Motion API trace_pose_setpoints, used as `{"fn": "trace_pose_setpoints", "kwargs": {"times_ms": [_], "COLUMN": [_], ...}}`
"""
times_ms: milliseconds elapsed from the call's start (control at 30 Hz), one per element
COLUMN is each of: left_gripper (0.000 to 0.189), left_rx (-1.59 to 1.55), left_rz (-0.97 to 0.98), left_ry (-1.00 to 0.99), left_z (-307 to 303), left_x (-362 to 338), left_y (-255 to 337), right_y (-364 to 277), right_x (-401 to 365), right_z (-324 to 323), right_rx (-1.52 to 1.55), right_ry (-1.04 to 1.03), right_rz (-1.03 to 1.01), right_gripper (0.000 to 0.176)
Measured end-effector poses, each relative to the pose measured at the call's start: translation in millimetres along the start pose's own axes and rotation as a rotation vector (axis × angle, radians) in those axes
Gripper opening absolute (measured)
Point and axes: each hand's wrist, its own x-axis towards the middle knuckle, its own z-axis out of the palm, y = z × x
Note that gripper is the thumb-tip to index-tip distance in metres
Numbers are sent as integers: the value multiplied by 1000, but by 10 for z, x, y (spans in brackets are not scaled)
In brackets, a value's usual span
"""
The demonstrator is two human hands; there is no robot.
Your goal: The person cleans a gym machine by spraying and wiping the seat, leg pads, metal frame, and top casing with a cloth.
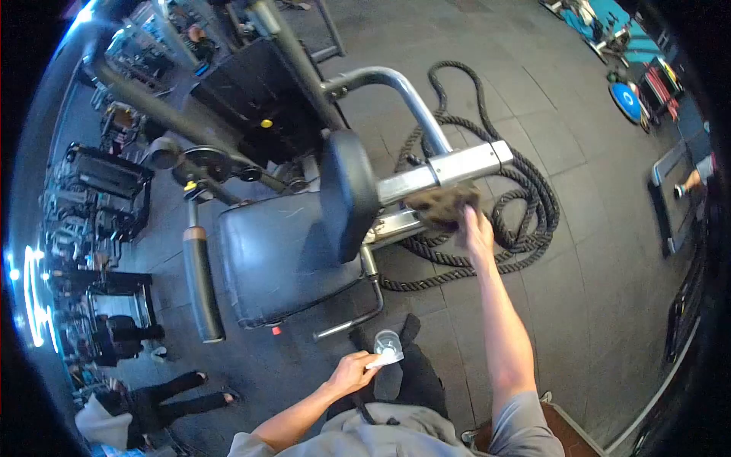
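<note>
My left hand [352, 373] is closed on a clear plastic container [387, 344] with a white part at its near side, held low in front of my legs. My right hand [478, 238] reaches forward, its fingers on a brownish cloth [443, 207]. The cloth is slightly blurred and lies against the silver metal frame [403, 225] of a gym machine, behind its black backrest pad [349, 196]. To the left of that pad is the black padded seat [282, 255].
A thick black rope [544, 202] lies coiled on the tiled floor beyond the frame. A padded handle [202, 286] hangs left of the seat. A metal lever [350, 326] sticks out below it. Another person [145, 407] is at the lower left, among other machines.
</note>
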Motion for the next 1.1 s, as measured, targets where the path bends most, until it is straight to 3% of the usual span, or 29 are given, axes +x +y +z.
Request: {"fn": "trace_pose_setpoints", "kwargs": {"times_ms": [100, 167, 267, 300, 433, 567, 667, 800, 867, 933, 1000, 1033, 1067, 1100], "left_gripper": [27, 31, 35, 36, 33, 29, 29, 31, 30, 32, 34, 36, 33, 26], "left_rx": [62, -45, -486, -687, -868, -1088, -958, -922, -718, -782, -640, -475, -390, -282], "left_rz": [60, 108, -122, -143, 203, 272, 277, 323, 388, 454, 383, 287, 179, 245], "left_ry": [159, 360, 342, 337, 393, 271, 178, -39, -111, 330, 538, 518, 280, 53], "left_z": [-659, -1012, -1336, -1420, -1601, -1672, -1792, -1897, -1848, -1705, -1672, -1747, -1576, -1425], "left_x": [-415, -568, -909, -966, -1134, -1232, -1304, -1387, -1297, -1249, -1303, -1426, -1418, -1400], "left_y": [475, 754, 842, 824, 860, 1021, 1120, 1288, 1278, 1358, 1322, 1198, 890, 672], "right_y": [204, 178, 112, 99, -367, -763, -871, -551, -411, -318, -261, -237, -218, -196], "right_x": [-946, -1579, -2398, -2606, -3158, -3429, -3664, -3762, -3812, -3792, -3664, -3568, -3442, -3336], "right_z": [-191, -148, 132, 275, 738, 1033, 1180, 1140, 1147, 1080, 917, 793, 657, 480], "right_rx": [407, 536, 571, 572, 484, 629, 646, 1075, 1081, 1027, 967, 949, 935, 916], "right_ry": [65, -9, -242, -320, -561, -746, -734, -915, -789, -634, -496, -438, -379, -318], "right_rz": [228, 412, 739, 761, 657, 860, 730, 732, 714, 680, 629, 597, 566, 534], "right_gripper": [44, 45, 46, 50, 56, 68, 71, 66, 64, 62, 59, 58, 57, 56]}}
